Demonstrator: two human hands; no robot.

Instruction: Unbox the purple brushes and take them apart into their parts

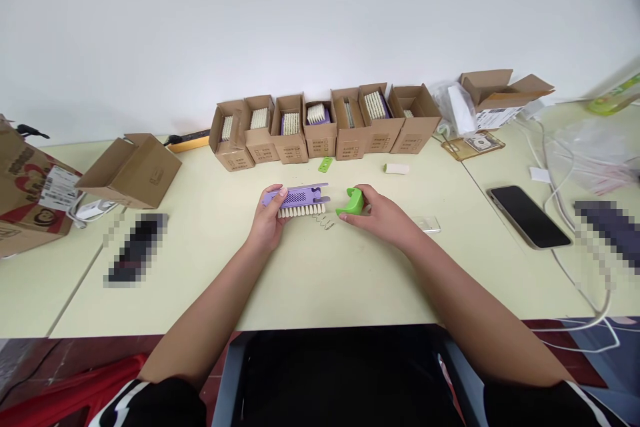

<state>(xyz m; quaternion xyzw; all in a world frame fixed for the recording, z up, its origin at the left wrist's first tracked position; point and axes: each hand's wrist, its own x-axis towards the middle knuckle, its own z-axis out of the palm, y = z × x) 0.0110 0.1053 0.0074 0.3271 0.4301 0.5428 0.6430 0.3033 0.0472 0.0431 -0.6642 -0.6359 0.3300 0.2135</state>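
Nearly centred on the pale table (pixel 320 293), with open room toward its front edge, the left hand (pixel 267 219) grips a lilac bristle brush (pixel 297 200) in curled fingers. The right hand (pixel 375 210) closes on a green plastic piece (pixel 354 202), small wire springs (pixel 324 221) lying between them.

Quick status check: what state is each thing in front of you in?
Left hand: gripping the purple brush
Purple brush: held up off the table
Right hand: gripping the green plastic part
Green plastic part: held in the fingers
Wire spring: lying loose on the table
Cardboard boxes: open, holding brushes
Phone: lying flat, screen dark
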